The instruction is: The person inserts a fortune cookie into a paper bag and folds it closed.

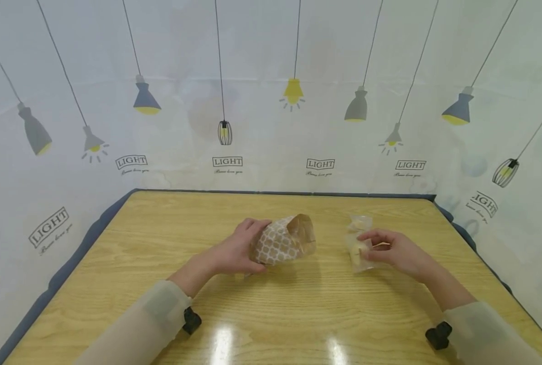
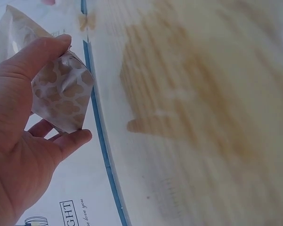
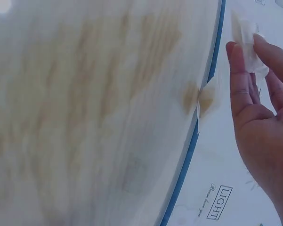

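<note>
My left hand (image 1: 241, 248) grips a brown paper bag (image 1: 275, 242) with a white lattice pattern, holding it tilted over the wooden table. The bag's open mouth faces right, and its inside cannot be seen. In the left wrist view, thumb and fingers wrap round the patterned bag (image 2: 61, 92). To the right, my right hand (image 1: 400, 251) pinches a small clear packet (image 1: 356, 252) with something pale yellow in it. This packet (image 3: 247, 44) sits between thumb and fingertips in the right wrist view. Just behind it lies a second clear packet (image 1: 360, 222), its contents unclear.
The light wooden table (image 1: 161, 213) has a dark blue edging (image 1: 207, 191). White sheeting (image 1: 262, 101) printed with hanging lamps stands round the back and sides. A small black device (image 1: 191, 320) is strapped at the left wrist, another black device (image 1: 438, 335) at the right.
</note>
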`<action>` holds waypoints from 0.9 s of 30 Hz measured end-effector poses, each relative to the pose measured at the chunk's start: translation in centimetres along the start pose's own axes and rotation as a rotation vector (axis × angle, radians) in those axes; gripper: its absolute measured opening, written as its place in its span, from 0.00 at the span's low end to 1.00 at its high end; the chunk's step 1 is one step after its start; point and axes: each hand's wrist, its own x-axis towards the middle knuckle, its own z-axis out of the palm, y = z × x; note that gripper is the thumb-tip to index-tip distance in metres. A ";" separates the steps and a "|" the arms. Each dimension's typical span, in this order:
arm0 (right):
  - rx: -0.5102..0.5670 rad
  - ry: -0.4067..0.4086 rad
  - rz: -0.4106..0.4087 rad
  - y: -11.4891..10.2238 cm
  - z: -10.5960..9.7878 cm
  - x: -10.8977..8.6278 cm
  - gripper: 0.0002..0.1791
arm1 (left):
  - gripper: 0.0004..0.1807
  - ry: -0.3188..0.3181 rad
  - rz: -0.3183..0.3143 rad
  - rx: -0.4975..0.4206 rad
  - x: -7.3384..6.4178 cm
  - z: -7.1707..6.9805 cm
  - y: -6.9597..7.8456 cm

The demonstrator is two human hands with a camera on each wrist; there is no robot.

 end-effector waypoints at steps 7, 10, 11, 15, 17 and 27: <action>0.061 0.059 -0.008 -1.7 1.3 -0.3 0.30 | 0.61 0.004 -0.007 -0.001 -0.1 -0.1 0.1; 0.064 0.080 -0.047 -2.7 1.7 -0.5 0.29 | 0.61 0.006 -0.010 -0.001 -0.1 -0.1 0.1; 0.065 0.090 -0.061 -3.0 1.7 -0.5 0.28 | 0.61 0.007 -0.011 -0.002 -0.2 -0.1 0.2; 0.046 0.127 -0.109 -4.9 1.9 -0.7 0.26 | 0.62 0.006 -0.017 -0.001 -0.3 -0.2 0.2; 0.033 0.141 -0.120 -5.9 2.1 -0.8 0.26 | 0.62 0.005 -0.017 -0.002 -0.3 -0.3 0.2; 0.031 0.122 -0.181 -9.5 3.8 -0.1 0.23 | 0.62 -0.007 -0.012 -0.019 -0.1 0.0 0.2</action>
